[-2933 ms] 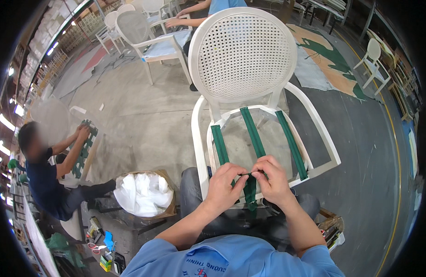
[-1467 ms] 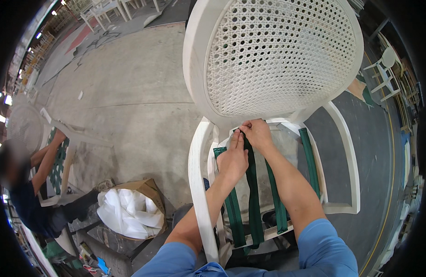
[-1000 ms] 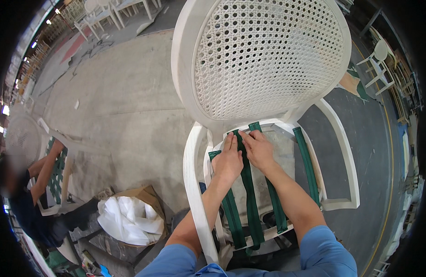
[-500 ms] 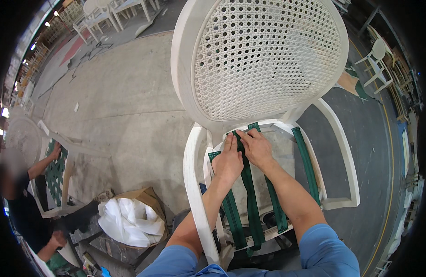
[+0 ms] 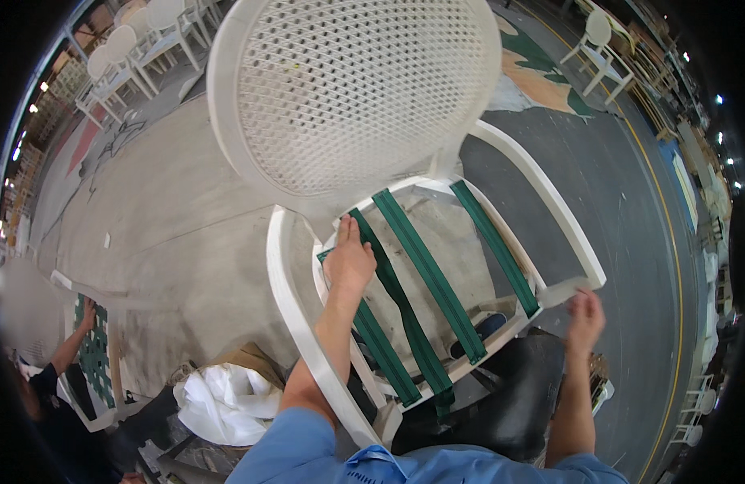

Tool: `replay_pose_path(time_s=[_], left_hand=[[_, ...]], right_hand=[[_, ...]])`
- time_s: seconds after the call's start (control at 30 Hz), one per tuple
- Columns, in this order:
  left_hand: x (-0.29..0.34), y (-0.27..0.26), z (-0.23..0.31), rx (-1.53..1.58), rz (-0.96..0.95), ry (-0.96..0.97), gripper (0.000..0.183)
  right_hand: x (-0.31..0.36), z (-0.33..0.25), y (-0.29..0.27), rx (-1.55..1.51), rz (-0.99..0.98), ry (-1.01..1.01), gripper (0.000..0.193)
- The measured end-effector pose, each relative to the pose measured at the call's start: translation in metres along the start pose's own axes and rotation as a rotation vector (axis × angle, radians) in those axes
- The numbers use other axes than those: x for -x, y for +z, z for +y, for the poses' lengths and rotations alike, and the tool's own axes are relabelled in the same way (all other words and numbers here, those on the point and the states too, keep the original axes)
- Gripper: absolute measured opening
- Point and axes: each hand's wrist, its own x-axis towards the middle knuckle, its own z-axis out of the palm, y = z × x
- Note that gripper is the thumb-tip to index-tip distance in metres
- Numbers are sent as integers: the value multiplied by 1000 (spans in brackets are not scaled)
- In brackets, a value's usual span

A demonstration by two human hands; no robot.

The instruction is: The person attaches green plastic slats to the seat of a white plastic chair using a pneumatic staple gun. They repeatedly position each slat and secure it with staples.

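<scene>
A white armchair frame (image 5: 280, 266) with a woven cane back (image 5: 364, 89) stands before me. Several green webbing straps run front to back across its bare seat frame. Extended fingers of my left hand (image 5: 352, 262) lie flat on the far end of a slack, slightly twisted strap (image 5: 401, 298), at the rear seat rail. Its near end hangs over the front rail. Two neighbouring straps, one in the middle (image 5: 429, 262) and one on the right (image 5: 493, 246), look straighter. My right hand (image 5: 584, 323) is beside the chair's front right corner, its curled fingers blurred by motion.
At the left a co-worker's hand (image 5: 87, 313) touches another chair with a green woven seat (image 5: 98, 347). White fabric (image 5: 227, 403) bulges from a brown bag (image 5: 255, 363) near my left elbow. A white chair (image 5: 598, 48) stands far right; more chairs (image 5: 159, 36) stand far left.
My right hand has left the strap's far end and moved right, past the chair's front corner. My left hand stays on the strap. The view has shifted, putting the chair further left.
</scene>
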Motion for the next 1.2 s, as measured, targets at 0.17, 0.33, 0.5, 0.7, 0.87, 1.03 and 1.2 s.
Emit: replay_pose_path(time_s=[0.17,0.33,0.5,0.7,0.87,1.03,1.2], left_hand=[[-3,3,16,16,-38,26,63],[0,-3,10,-66,-26,23,65],[2,-5,13,-77,-69,-12,66],[2,-8,19,-89,-73,-25,65],[2,-4,15,-56,-96,-40,68],[0,6,7,-24,-42,-11,70],[3,4,4,-10,-80,-45,68]], right_hand=[[71,123,-241,849,402,421,37],[112,178,-291,1018,171,743,49],[110,192,-308,735,182,772,44],[119,181,-297,547,126,877,23],[106,159,-311,259,237,923,37],[73,83,-314,190,331,603,36],[-3,-51,-229,-19,41,419,31]])
